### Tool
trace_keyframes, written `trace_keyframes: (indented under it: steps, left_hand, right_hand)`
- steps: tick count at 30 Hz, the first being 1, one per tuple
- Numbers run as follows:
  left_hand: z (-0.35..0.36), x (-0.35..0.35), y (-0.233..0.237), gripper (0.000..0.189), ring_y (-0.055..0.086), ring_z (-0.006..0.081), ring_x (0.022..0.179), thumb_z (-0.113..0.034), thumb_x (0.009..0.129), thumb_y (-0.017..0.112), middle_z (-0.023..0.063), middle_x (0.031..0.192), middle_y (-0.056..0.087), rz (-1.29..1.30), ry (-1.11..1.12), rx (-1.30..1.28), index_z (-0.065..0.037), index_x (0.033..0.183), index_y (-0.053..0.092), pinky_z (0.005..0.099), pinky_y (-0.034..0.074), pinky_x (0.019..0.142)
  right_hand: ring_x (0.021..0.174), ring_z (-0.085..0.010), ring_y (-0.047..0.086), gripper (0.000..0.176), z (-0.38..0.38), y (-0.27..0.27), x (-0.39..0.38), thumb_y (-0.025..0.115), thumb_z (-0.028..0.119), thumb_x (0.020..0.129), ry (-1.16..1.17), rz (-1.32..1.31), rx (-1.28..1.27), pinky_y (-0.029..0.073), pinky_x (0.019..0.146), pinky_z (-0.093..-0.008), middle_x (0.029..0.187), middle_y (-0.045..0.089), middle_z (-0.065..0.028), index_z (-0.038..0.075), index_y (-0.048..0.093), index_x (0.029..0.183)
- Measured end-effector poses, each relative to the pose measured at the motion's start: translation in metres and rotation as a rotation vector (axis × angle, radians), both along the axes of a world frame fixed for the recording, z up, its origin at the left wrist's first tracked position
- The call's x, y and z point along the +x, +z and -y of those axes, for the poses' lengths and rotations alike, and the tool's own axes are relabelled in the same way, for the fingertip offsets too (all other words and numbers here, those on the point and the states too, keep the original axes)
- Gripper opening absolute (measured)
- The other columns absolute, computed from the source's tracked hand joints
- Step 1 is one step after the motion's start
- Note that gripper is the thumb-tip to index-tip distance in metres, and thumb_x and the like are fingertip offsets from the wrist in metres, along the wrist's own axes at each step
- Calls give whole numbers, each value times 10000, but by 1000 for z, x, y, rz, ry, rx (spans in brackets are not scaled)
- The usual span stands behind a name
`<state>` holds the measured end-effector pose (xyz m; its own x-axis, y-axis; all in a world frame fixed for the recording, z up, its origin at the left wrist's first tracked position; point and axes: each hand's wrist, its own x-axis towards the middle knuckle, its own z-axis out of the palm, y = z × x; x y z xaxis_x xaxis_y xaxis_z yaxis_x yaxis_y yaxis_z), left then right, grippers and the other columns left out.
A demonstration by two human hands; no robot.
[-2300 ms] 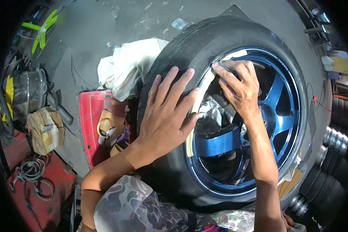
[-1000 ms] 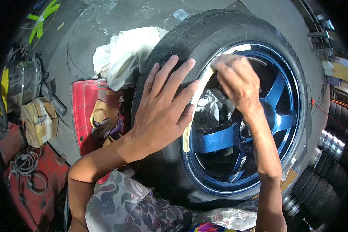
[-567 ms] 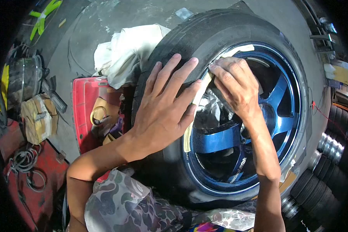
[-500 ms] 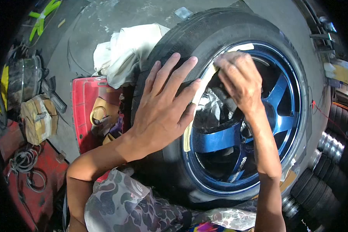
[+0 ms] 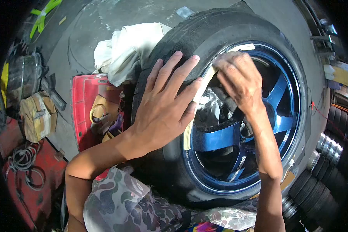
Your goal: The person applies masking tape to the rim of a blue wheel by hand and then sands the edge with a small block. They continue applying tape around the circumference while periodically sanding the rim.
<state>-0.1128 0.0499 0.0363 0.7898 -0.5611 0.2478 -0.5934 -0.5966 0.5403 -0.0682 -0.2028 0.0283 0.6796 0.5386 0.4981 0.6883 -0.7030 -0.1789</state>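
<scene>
**Two hands on a blue wheel, pale tape round the edge**

So the blue wheel (image 5: 216, 138) sits face-up in its black tire (image 5: 236, 33), and a pale tape strip (image 5: 203, 87) runs along the rim edge, roughly from 8 o'clock up to 12. Left hand (image 5: 162, 104) is over the sidewall around 9 o'clock, fingers spread wide, with the thumb and index tips right by the tape. Right hand (image 5: 239, 77) is at about 11, fingers bunched and bent over the strip. The fingertips are a blur, so I honestly can't tell if they're pinching anything or just pressing.

Going by the same clock, there's a white cloth (image 5: 123, 52) bunched up past the tire at 10, a red crate (image 5: 81, 116) at 9 with a roll of tape (image 5: 92, 114) in it, and a cardboard box (image 5: 38, 118) further out that way. More tires (image 5: 309, 189) are piled at 4.
</scene>
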Motion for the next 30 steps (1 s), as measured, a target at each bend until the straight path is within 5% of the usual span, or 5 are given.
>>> trace_keyframes:
  steps: [30]
  left_hand:
    - [1,-1,-1,506,357,422,1536,-144,874,768,168,1634,437,7,3,7,-78,1363,654,601,319,1242]
  right_hand:
    - [939,-298,669,294,-2,4,0,816,69,768,35,-4,-48,570,835,-413,984,674,-108,26,732,1046]
